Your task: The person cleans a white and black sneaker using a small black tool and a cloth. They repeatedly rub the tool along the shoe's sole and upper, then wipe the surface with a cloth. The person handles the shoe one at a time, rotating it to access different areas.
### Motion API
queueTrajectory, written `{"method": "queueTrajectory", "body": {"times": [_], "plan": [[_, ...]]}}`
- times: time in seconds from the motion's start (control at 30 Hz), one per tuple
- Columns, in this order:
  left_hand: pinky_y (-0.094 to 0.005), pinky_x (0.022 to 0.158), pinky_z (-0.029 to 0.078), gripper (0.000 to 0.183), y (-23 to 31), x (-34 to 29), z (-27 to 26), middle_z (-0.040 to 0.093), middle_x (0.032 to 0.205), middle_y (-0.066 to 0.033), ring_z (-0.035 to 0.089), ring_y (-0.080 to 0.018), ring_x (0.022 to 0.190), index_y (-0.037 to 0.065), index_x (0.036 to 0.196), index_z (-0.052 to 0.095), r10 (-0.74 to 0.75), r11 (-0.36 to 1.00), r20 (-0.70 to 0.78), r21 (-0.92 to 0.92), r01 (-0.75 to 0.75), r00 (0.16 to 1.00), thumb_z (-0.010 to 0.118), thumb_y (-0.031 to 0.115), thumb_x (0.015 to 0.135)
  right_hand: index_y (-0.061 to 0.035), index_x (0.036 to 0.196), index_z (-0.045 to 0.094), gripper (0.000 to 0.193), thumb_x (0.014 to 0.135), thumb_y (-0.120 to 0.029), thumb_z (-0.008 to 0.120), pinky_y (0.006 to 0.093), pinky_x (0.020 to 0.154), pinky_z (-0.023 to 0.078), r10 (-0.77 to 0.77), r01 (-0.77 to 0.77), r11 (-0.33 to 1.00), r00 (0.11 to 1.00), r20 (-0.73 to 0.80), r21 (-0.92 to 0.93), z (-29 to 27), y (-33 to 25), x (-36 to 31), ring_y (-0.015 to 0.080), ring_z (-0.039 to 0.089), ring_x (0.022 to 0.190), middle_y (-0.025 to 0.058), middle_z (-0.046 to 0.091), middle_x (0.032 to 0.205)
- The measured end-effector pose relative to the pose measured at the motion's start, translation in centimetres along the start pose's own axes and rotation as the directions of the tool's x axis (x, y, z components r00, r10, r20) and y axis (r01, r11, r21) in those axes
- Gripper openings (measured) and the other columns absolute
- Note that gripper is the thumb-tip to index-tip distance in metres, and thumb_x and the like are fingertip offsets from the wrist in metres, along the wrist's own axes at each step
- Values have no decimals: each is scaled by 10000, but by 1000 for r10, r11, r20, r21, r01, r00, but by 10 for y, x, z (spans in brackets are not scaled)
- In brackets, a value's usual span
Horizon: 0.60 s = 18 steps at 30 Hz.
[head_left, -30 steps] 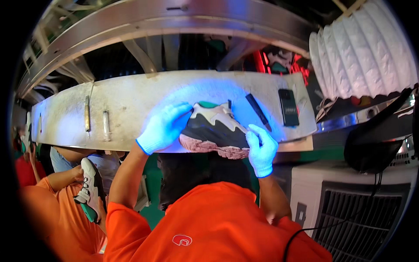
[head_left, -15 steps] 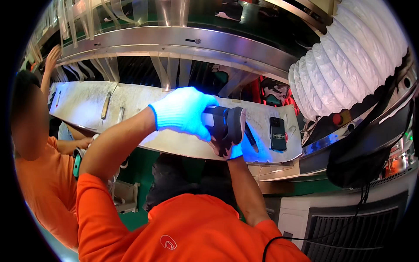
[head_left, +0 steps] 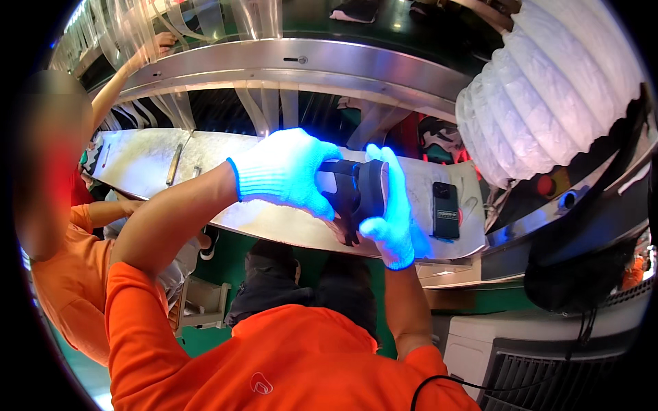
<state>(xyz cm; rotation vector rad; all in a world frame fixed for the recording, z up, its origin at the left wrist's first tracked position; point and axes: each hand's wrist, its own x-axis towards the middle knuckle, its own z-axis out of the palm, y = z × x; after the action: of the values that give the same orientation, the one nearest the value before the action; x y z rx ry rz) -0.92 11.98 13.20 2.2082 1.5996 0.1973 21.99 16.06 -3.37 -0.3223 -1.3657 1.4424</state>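
Observation:
A dark shoe (head_left: pixel 349 195) with a thick grey sole and a pinkish patterned patch is held above the worktable, tilted with its sole toward the right. My left hand (head_left: pixel 288 175), in a white knit glove lit blue, is closed around the shoe's upper from the left. Against the sole lies my gloved right hand (head_left: pixel 396 212), palm inward, with its fingers stretched up and the thumb spread apart. The glove hides part of the sole. Right of this hand, a dark phone (head_left: pixel 445 211) lies on the table.
The pale worktable (head_left: pixel 240 219) carries a wooden-handled tool (head_left: pixel 174 164) at the left. Behind it runs a metal conveyor housing (head_left: pixel 329 61) with clear strips and shoes. A white ribbed duct (head_left: pixel 541 96) hangs at the right. A co-worker in orange (head_left: pixel 65 274) sits at the left.
My right hand has come from beneath the shoe to its sole side, fingers now spread. The dark tool seen beside the shoe no longer shows. The co-worker's raised arm has moved right.

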Motion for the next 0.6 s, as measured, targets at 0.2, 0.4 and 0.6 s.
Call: {"method": "queueTrajectory", "body": {"times": [0.2, 0.4, 0.6], "plan": [[-463, 890, 634, 832, -16, -10, 16, 811, 1098, -219, 808, -388, 979, 61, 1336, 767, 126, 992, -111, 31, -123, 986, 1008, 513, 680, 6, 1642, 442, 1225, 775, -695, 950, 482, 1225, 503, -120, 218, 888, 960, -253, 404, 21, 36, -12, 346, 618, 1415, 202, 608, 1550], [-471, 868, 645, 912, 2, -18, 11, 814, 1122, -181, 808, -400, 968, 84, 1442, 689, 62, 989, 15, 133, -63, 998, 970, 586, 733, 50, 1717, 323, 1637, 510, -828, 995, 545, 1340, 273, -273, 286, 953, 953, 131, -98, -16, 20, -7, 414, 397, 1622, 245, 391, 1759], [-469, 843, 664, 846, 16, -12, 11, 816, 1137, -149, 816, -377, 972, 98, 1407, 699, 74, 976, 79, 199, -89, 994, 954, 556, 743, 77, 1767, 115, 1720, 578, -803, 993, 596, 1374, 174, -248, 260, 959, 963, 104, -113, -18, 6, -32, 459, 217, 1706, 289, 179, 1848]]}}
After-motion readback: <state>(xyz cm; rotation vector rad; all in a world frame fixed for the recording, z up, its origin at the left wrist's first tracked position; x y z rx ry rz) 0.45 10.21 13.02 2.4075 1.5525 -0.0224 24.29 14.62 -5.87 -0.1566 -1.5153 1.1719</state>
